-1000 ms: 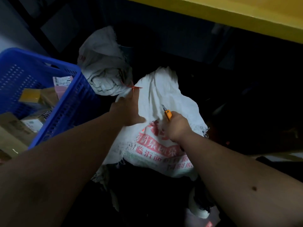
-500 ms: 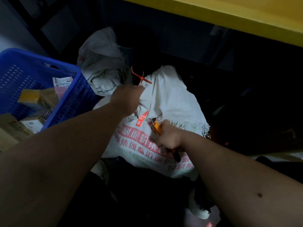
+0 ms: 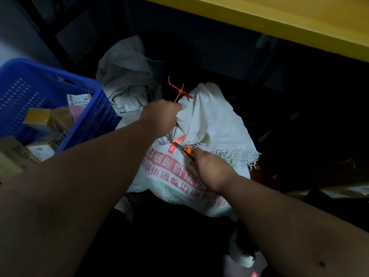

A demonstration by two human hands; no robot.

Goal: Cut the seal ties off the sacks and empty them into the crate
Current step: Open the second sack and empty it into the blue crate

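Knife brought up to red tag since before, gripped by right hand, sack neck bunched in left hand, seal tie apparently uncut

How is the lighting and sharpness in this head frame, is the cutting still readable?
Head view: dim and underexposed, deep shadow under the yellow ledge; wide-angle bend at the edges; forearms soft. The white sack, red seal tie and orange knife in the right hand remain readable.
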